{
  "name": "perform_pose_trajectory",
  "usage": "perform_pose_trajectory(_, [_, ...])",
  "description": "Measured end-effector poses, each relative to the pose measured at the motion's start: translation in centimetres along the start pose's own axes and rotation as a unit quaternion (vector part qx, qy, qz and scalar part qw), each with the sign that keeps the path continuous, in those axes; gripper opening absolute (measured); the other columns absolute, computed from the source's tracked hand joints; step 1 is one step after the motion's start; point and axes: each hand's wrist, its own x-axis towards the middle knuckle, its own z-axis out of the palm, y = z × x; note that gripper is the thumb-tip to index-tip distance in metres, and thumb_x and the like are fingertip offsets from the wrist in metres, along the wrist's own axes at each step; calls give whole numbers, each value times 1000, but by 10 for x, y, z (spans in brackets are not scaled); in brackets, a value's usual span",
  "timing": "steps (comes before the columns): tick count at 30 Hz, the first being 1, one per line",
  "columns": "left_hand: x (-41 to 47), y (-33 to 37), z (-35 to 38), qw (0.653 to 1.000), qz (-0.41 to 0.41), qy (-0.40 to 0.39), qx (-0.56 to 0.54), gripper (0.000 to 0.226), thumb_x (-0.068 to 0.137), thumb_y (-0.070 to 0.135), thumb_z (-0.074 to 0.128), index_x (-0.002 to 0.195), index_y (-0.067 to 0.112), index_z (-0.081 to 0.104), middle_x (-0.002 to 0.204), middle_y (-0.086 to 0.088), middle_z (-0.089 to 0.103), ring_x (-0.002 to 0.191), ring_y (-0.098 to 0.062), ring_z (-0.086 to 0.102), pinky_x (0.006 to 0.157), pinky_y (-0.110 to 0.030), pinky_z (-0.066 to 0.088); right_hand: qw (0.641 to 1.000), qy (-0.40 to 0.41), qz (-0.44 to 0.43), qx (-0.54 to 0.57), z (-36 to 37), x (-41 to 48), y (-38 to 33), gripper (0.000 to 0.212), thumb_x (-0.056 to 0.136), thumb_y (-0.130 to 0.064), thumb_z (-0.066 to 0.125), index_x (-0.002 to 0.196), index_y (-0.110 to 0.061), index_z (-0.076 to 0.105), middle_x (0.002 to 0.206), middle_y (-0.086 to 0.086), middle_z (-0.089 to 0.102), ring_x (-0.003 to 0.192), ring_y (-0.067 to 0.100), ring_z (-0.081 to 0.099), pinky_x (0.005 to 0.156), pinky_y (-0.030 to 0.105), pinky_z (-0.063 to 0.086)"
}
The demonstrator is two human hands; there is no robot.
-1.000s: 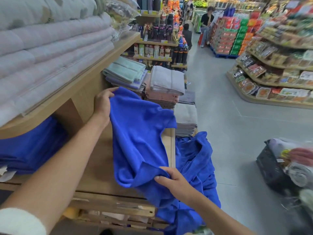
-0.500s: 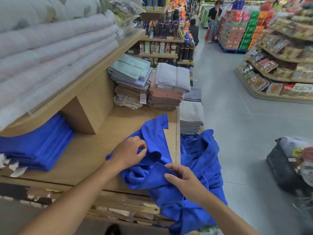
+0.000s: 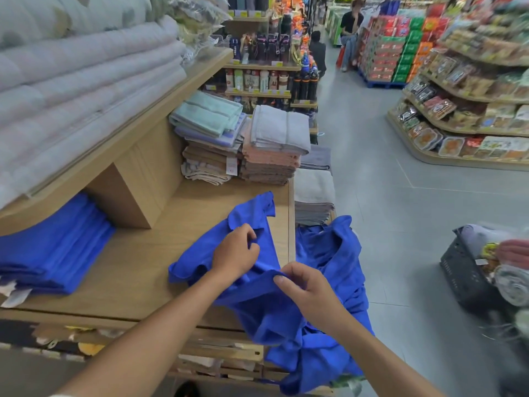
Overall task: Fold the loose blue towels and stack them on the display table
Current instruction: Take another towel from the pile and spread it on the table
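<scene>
Bare table top [image 3: 137, 270] open at centre-left. Bounded left by folded blue stack [image 3: 57, 247], above by wooden divider [image 3: 137, 193] and mixed towel stacks [image 3: 243, 150], right by crumpled blue towel [image 3: 250, 212].

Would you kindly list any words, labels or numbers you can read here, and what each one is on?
None can be read with certainty.
White tag on the brown towel stack: red mark, too small.
Yellow shelf labels: blurred.
Bottle labels: too small.
Red and green boxes: blurred.
</scene>
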Motion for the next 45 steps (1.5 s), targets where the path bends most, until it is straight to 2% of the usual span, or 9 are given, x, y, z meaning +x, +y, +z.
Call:
perform_pose_trajectory(8, [-7,28,-64,925,-70,-26,-374,27,93,6,58,80,22,76,73,3,69,70,-12,57,67,-19,46,996,-30,-76,36,-12,34,-45,15,104,-10,56,100,-8,70,85,0,62,83,14,53,78,32,43])
perform_pose_trajectory(11, [-20,36,-86,890,-57,-56,-449,17,97,17,64,89,12,77,84,-7,72,79,-20,62,76,-35,48,994,-34,-97,33,-11,50,-62,19,103,-9,58,98,-21,73,86,0,62,82,13,53,78,30,42])
perform_pose_trajectory(15, [-34,49,-108,857,-39,-65,-510,20,100,16,61,90,18,79,91,-8,75,83,-17,67,72,-31,53,992,-5,-130,5,-8,67,-80,30,98,-16,65,91,-43,74,88,-6,72,77,12,59,76,31,47])
perform_pose_trajectory(19, [-45,57,-122,856,-16,-79,-511,21,102,21,58,104,22,79,102,-8,77,89,-15,71,73,-29,57,984,53,-170,-29,-8,79,-93,26,91,-18,69,87,-43,75,91,-16,74,83,2,67,74,14,50])
perform_pose_trajectory(25, [-49,66,-134,871,42,-80,-482,22,102,22,57,109,23,78,107,-7,77,95,-16,73,71,-25,57,975,124,-179,-31,-9,85,-95,12,86,-29,78,80,-32,68,79,-11,71,64,7,63,58,21,52])
perform_pose_trajectory(30, [-45,76,-142,884,110,-39,-453,26,85,37,73,105,22,79,107,-7,78,104,-22,72,93,-36,56,971,168,-168,-39,-14,88,-103,26,81,-41,81,74,-25,61,72,-11,64,61,5,59,56,20,46])
perform_pose_trajectory(39, [-18,117,-209,924,213,43,-315,21,97,40,59,96,28,77,92,-7,75,84,-15,66,81,-43,54,975,-33,-219,16,-54,101,-179,21,88,-26,75,75,-14,65,71,0,63,69,13,57,65,35,44])
perform_pose_trajectory(42, [-9,135,-239,929,243,67,-270,22,101,36,55,97,29,76,90,2,75,80,-6,67,73,-22,53,971,-60,-230,-21,-70,110,-213,19,91,-22,77,76,-16,66,69,-4,67,61,5,63,56,19,48])
perform_pose_trajectory(45, [-2,154,-268,927,260,109,-245,25,105,27,54,93,24,75,86,0,73,71,-1,63,64,-13,47,969,-72,-226,-70,-80,115,-247,23,90,-28,79,89,-6,72,91,7,76,82,16,74,74,33,62])
